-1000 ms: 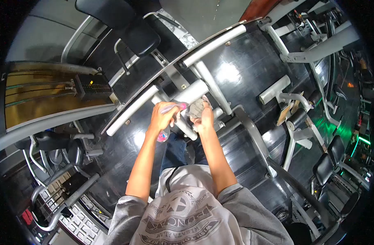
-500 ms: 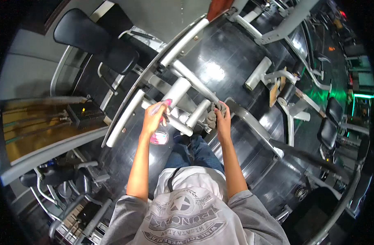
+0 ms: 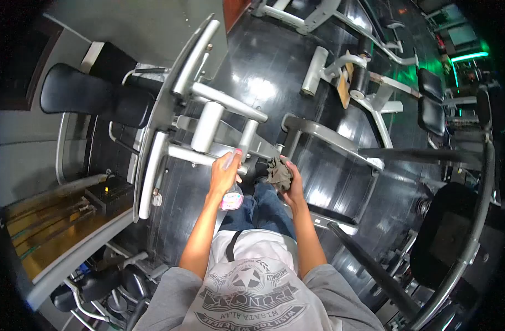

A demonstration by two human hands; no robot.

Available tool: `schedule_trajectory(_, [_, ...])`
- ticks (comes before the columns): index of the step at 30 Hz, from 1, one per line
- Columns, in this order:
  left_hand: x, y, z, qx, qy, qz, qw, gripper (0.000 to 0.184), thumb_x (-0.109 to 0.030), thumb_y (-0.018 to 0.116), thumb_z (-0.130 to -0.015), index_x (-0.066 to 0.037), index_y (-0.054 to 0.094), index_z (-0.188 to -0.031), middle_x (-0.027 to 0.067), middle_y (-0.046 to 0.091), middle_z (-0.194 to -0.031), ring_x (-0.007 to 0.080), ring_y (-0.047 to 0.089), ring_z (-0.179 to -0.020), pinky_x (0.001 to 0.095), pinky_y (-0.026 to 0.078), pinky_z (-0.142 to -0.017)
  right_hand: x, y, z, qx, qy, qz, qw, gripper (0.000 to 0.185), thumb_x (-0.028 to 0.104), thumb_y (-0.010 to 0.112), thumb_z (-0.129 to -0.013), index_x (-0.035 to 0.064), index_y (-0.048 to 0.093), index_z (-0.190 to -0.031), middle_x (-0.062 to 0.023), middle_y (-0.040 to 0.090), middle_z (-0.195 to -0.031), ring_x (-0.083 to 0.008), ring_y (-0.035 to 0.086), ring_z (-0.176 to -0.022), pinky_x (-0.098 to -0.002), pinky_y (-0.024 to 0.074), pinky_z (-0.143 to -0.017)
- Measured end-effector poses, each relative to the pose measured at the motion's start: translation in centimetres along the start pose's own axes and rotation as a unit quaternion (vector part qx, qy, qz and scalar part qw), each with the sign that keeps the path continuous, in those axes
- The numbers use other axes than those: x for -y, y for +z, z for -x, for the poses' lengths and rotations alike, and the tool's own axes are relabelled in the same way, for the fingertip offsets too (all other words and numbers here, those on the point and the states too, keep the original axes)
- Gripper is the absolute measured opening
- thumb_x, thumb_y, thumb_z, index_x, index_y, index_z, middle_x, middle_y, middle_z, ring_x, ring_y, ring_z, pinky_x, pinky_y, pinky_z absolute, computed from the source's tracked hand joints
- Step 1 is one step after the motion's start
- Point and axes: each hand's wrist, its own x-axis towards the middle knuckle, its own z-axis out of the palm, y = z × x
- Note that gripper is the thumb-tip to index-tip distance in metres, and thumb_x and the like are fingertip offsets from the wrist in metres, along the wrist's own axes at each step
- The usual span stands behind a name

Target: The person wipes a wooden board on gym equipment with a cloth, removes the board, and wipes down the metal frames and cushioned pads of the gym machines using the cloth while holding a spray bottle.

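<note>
My left hand [image 3: 225, 174] is wrapped round the neck of a clear spray bottle [image 3: 231, 199] with a pink nozzle and a pink label. The bottle hangs below the fist, in front of my jeans. A crumpled grey-brown cloth [image 3: 278, 174] is gripped in my right hand [image 3: 294, 185], its folds spilling over toward the left. Just beyond both hands are the silver tubes of a gym machine frame [image 3: 208, 127], and neither hand clearly touches them.
A black padded seat [image 3: 98, 96] stands at the upper left, with a weight stack [image 3: 101, 198] below it. To the right are a grey machine frame [image 3: 330, 138] with dark bars and a machine with a black roller [image 3: 360, 83]. Dark glossy floor [image 3: 252, 71] lies between machines.
The view has turned to the right, so the machines have shifted left. My right hand and the cloth have moved away from the silver tubes and the left hand. Both hands keep their holds.
</note>
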Motion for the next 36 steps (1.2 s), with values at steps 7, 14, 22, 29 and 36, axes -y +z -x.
schedule_trajectory(7, [-0.2, 1.7, -1.7, 0.003, 0.007, -0.128, 0.992, 0.049, -0.042, 0.054, -0.095, 0.002, 0.061, -0.077, 0.0108, 0.055, -0.055, 0.0229, 0.063, -0.045, 0.0367, 0.047, -0.047, -1.4, -3.2, 2.7, -0.073, -0.024, -0.028, 0.997, 0.047, 0.035, 0.054, -0.093, 0.0153, 0.051, -0.136, -0.0047, 0.062, -0.12, -0.018, 0.065, -0.096, -0.032, 0.0532, -0.069])
schedule_trajectory(14, [-1.0, 2.2, -2.9, 0.014, -0.016, -0.157, 0.987, 0.049, -0.04, 0.053, -0.094, 0.004, 0.061, -0.074, 0.0161, 0.057, -0.055, 0.0264, 0.064, -0.046, 0.0386, 0.05, -0.05, -3.0, -4.2, 3.8, -0.073, -0.033, -0.061, 0.995, 0.05, 0.029, 0.06, -0.091, 0.0084, 0.05, -0.136, -0.0099, 0.059, -0.124, -0.0215, 0.061, -0.11, -0.0337, 0.0503, -0.092])
schedule_trajectory(22, [-0.8, 0.8, -1.5, -0.022, 0.011, -0.157, 0.987, 0.049, -0.04, 0.055, -0.093, 0.005, 0.061, -0.073, 0.0155, 0.06, -0.06, 0.0243, 0.063, -0.046, 0.0367, 0.049, -0.047, -3.7, -2.5, 1.2, -0.09, -0.071, 0.015, 0.993, 0.052, 0.023, 0.067, -0.087, 0.0061, 0.05, -0.133, -0.0096, 0.058, -0.122, -0.0201, 0.059, -0.11, -0.0318, 0.0497, -0.091])
schedule_trajectory(29, [0.3, 0.1, -1.3, 0.016, -0.022, -0.118, 0.993, 0.046, -0.037, 0.058, -0.092, 0.001, 0.057, -0.067, 0.0094, 0.054, -0.054, 0.0171, 0.055, -0.041, 0.033, 0.044, -0.041, -3.8, 2.0, -6.5, -0.1, -0.201, 0.255, 0.94, 0.041, 0.017, 0.067, -0.088, 0.0033, 0.056, -0.125, -0.0103, 0.065, -0.113, -0.0198, 0.062, -0.101, -0.0319, 0.0481, -0.09])
schedule_trajectory(36, [0.1, 1.0, -0.4, -0.029, 0.001, -0.149, 0.988, 0.042, -0.035, 0.056, -0.093, -0.001, 0.056, -0.068, 0.0078, 0.051, -0.05, 0.0167, 0.056, -0.04, 0.0318, 0.042, -0.042, -5.0, 5.9, -7.7, -0.093, -0.395, 0.358, 0.841, 0.032, 0.005, 0.06, -0.085, 0.0073, 0.061, -0.117, -0.0156, 0.061, -0.111, -0.0335, 0.06, -0.107, -0.0373, 0.045, -0.094])
